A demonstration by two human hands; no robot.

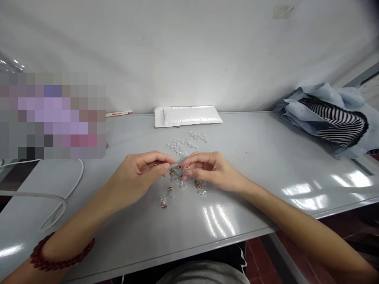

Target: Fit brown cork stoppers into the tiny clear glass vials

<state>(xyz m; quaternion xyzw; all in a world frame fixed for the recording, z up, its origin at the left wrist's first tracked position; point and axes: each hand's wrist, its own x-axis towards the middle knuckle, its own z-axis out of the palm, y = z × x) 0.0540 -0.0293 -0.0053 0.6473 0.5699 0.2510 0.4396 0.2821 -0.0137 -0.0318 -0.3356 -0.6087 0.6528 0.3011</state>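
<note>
While a red bracelet (59, 266) rings the L wrist nearest the camera, two loose pcs (164, 203), clear w/ brown ends, lie on the table (248, 217) nearer the body than the hands, a bit to the L hand's (148, 169) side. Next out, the pile (182, 183) sits below & between the fingertips, some pcs just under the R hand (209, 167).

R hand: thumb & finger narrow on one held pc (186, 169); its long axis is too small to tell. L hand: thumb & fingertip close together, just left of the held pc; can't tell if they grip anything. Key relation: held pc sits btwn the two sets of fingertips, R hand nearer since it has hold, L hand a small gap off.

Beyond the hands, clear group (179, 146), no brown visible, trails away & rightward. Further back, white packet (191, 116), long axis L–R, approx. along the wall (189, 51); pen (117, 114) to its left, striped-lined bag (331, 118) far right. Brands/labels: none legible; pen's marks too small.
</note>
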